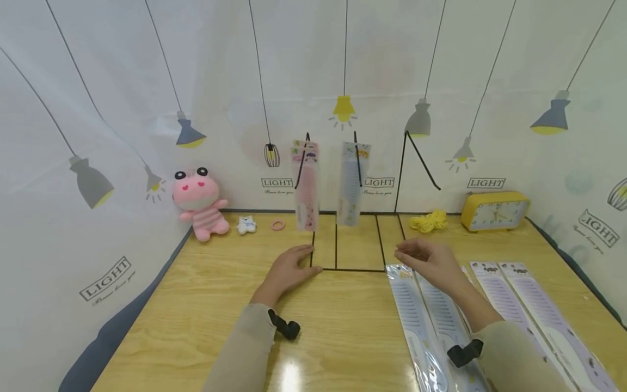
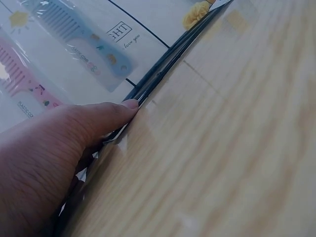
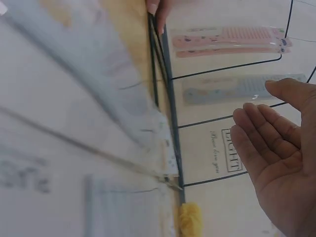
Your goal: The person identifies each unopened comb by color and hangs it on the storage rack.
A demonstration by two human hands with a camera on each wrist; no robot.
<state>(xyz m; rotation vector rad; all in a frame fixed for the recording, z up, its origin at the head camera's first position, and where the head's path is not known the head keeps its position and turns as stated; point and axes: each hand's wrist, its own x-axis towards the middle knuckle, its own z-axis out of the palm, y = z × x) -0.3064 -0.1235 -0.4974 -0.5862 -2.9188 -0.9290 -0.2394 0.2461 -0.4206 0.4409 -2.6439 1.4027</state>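
Note:
A black wire display rack (image 1: pixel 360 270) stands on the table. My left hand (image 1: pixel 289 270) pinches the front left part of its base; in the left wrist view the thumb (image 2: pixel 111 117) lies on the wire and the other fingers are hidden. Packaged pink combs (image 1: pixel 306 190) hang from the left hook, and packaged blue combs (image 1: pixel 349 188) from the middle one. My right hand (image 1: pixel 436 264) hovers above the near ends of the rack and the comb packs, fingers loosely bent and holding nothing. Under it lie packaged blue combs (image 1: pixel 413 316), with packaged purple combs (image 1: pixel 548 310) further right.
A third hook (image 1: pixel 423 160) rises at the rack's right. Along the back are a pink plush toy (image 1: pixel 201 204), a small white bear figure (image 1: pixel 246 224), a pink ring (image 1: pixel 277 225), a yellow yarn bundle (image 1: pixel 429 221) and a yellow alarm clock (image 1: pixel 496 211). Behind hangs a lamp-printed cloth (image 1: pixel 303 65).

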